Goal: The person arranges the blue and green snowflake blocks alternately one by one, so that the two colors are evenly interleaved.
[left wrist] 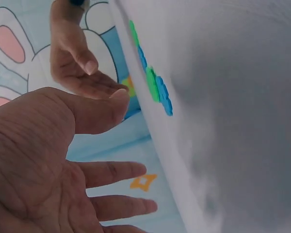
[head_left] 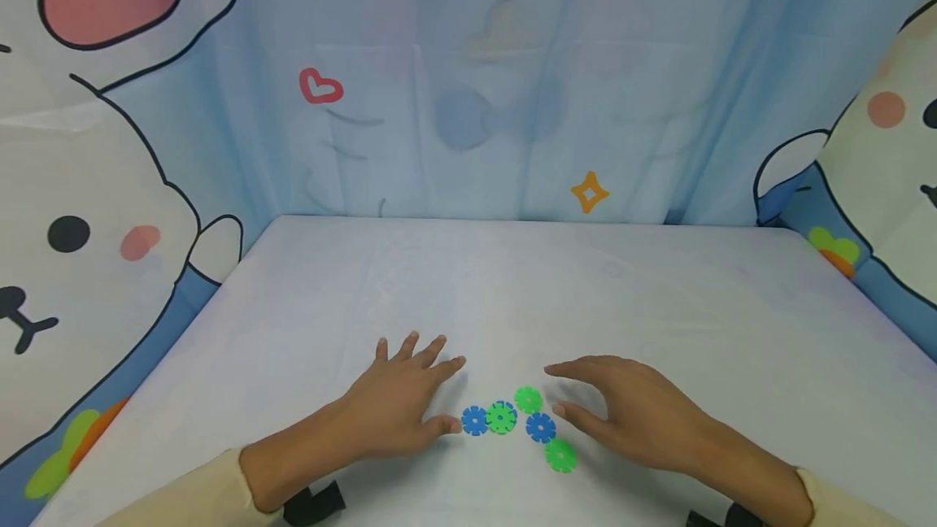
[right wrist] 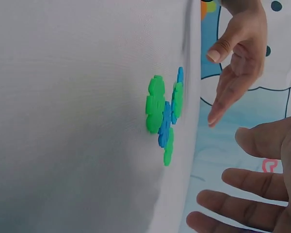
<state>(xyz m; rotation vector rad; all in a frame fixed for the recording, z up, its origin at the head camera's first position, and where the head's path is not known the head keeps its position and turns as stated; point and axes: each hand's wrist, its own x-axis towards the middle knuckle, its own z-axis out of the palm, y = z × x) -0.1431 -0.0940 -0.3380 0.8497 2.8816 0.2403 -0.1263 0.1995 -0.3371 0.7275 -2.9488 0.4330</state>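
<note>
The bare left hand [head_left: 401, 409] is spread, the bare right hand [head_left: 638, 415] empty with thumb and fingers apart. Between them lie notched, round green plastic discs [head_left: 560, 455] and blue plastic discs [head_left: 474, 420]; a careless thumb sweep could scatter them.

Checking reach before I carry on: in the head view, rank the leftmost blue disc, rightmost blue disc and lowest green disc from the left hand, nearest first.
1. Leftmost blue disc: just right of the left hand, by its thumb.
2. Rightmost blue disc: farther right.
3. Lowest green disc: farthest right, closer to the person.
</note>
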